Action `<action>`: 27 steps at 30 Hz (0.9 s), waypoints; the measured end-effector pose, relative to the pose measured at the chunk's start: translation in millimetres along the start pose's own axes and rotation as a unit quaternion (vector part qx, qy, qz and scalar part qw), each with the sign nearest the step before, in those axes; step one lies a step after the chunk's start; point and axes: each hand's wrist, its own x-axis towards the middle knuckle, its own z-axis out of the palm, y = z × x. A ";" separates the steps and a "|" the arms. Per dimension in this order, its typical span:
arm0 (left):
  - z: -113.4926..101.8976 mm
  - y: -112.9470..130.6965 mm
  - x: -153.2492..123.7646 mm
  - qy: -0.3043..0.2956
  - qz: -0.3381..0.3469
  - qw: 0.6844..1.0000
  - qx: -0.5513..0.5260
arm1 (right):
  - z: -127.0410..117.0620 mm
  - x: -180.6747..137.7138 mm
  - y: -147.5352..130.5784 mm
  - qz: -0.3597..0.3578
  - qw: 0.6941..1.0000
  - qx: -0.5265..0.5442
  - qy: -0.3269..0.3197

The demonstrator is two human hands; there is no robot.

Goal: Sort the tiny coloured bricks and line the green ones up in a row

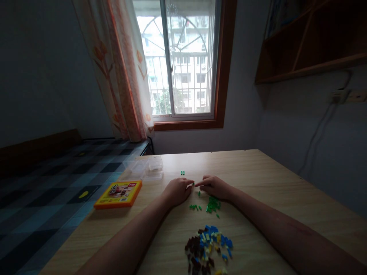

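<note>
My left hand (178, 191) rests low over the table, its thumb and index finger closed at a tiny green building brick (193, 184). Facing it, my right hand (215, 187) has its index finger stretched toward the same brick, the other fingers loosely bent and nothing visible in them. Whether that fingertip touches the brick is too small to tell. Two green bricks (182, 173) stand side by side beyond my left hand. Nearer to me lie a heap of green bricks (212, 205) by my right wrist and a short row of green bricks (195, 207).
A mixed pile of brown, blue, yellow and cream bricks (205, 246) lies between my forearms. On the left are a yellow-orange box (119, 194) and clear plastic trays (143, 168). A bed with a checked cover (94, 168) adjoins the wooden table (275, 191).
</note>
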 end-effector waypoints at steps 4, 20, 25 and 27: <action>1.1 1.8 0.0 -0.002 -0.030 0.999 0.022 | 1.7 1.9 1.8 0.024 0.997 -0.017 0.070; -1.6 7.0 -3.9 0.077 0.019 0.996 -0.044 | 6.0 4.3 13.5 0.021 0.990 -0.098 0.099; -6.1 14.5 -6.0 0.057 0.045 0.995 -0.075 | 3.7 5.3 12.5 0.036 0.988 -0.095 0.114; -8.0 17.0 -5.8 0.036 0.039 0.995 -0.083 | 2.6 5.1 11.8 0.047 0.987 -0.095 0.117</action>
